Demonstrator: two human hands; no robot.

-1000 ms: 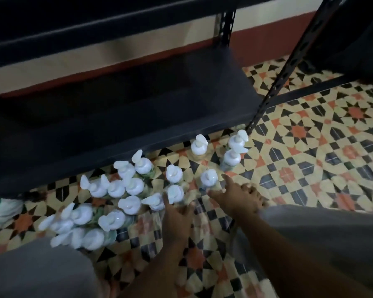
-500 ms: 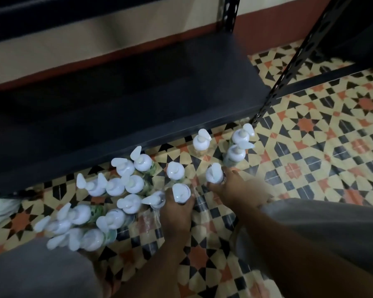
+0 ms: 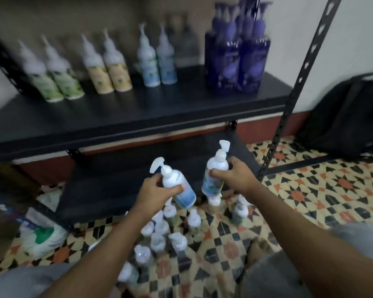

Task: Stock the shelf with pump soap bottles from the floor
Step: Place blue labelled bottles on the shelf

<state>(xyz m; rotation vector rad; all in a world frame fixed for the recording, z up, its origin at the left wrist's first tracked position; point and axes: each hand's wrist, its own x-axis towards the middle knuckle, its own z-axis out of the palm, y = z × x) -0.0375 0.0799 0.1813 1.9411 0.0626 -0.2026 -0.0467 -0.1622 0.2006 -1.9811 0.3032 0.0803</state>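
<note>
Crouched at a black metal rack, a person holds a soap bottle in each hand. The left hand [image 3: 157, 190] grips a white pump soap bottle with a pale blue label [image 3: 178, 187], fingers [image 3: 153, 181] and thumb curled round its body. The bottle is tilted, its pump head leaning left. The right hand [image 3: 235, 175] holds a second white pump soap bottle [image 3: 215, 168] nearly upright, fingers wrapped round its shoulder.

Both bottles are in the air before the front edge of the lower black shelf board [image 3: 116, 186]. Below them, a cluster of white-capped pump bottles [image 3: 159, 233] stands on the patterned tile floor [image 3: 310, 201], just off that board's front right corner.

On the upper black shelf board [image 3: 138, 117], blurred by camera motion, bottles stand in pairs along the back edge. From the left they are two green-labelled bottles [image 3: 52, 80], two tan-labelled bottles [image 3: 108, 74] and two blue-labelled bottles [image 3: 157, 65]. A group of dark purple pump bottles [image 3: 239, 61] stands near the right end.

A black backpack [image 3: 349, 112] leans against the wall to the right of the perforated black upright post [image 3: 299, 78]. A white plastic bag with green print [image 3: 41, 235] lies on the floor at the left.
</note>
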